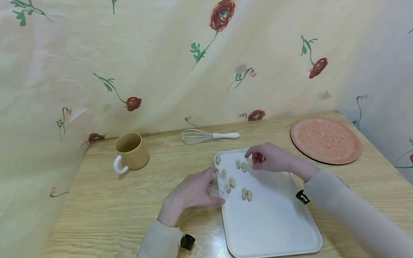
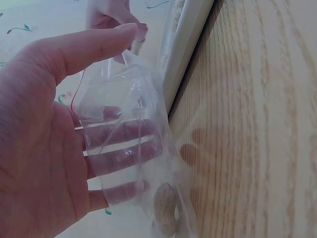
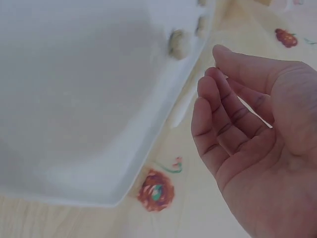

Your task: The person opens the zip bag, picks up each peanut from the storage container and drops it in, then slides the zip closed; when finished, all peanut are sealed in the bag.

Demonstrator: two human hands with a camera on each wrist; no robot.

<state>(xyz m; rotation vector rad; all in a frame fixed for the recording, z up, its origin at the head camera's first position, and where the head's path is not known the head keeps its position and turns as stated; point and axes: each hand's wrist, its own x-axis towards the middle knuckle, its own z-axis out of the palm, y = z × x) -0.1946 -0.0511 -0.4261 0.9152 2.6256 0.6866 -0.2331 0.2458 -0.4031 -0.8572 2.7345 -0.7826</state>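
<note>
Evidently light and dry, the peanut (image 1: pixel 250 161) at the fingertips of the right hand (image 1: pixel 272 158) is above the far end of the tray. Thumb and fingers meet in a narrow pinch that mostly hides it. Its shell should be stiff but brittle, rough enough not to slip; a gentle hold across the waist would suit it, since a hard squeeze could crack it.

Several loose peanuts (image 1: pixel 232 182) lie on the tray (image 1: pixel 271 225), mostly towards its far end and left side, some in touching pairs; its near part is bare.

Just beside the left rim, the left hand (image 1: pixel 193 190) holds a clear bag (image 2: pixel 133 82), thumb at its upper edge and fingers spread behind or inside the film; I cannot tell which. One bagged peanut (image 2: pixel 165 209) shows low down. The film looks limp and slick, best held by the mouth's rim.

Beyond, on the table (image 1: pixel 105 227), stand an upright mug (image 1: pixel 136 154), its contents unreadable, a whisk (image 1: pixel 227 135) lying flat, and a round mat (image 1: pixel 326 139).
</note>
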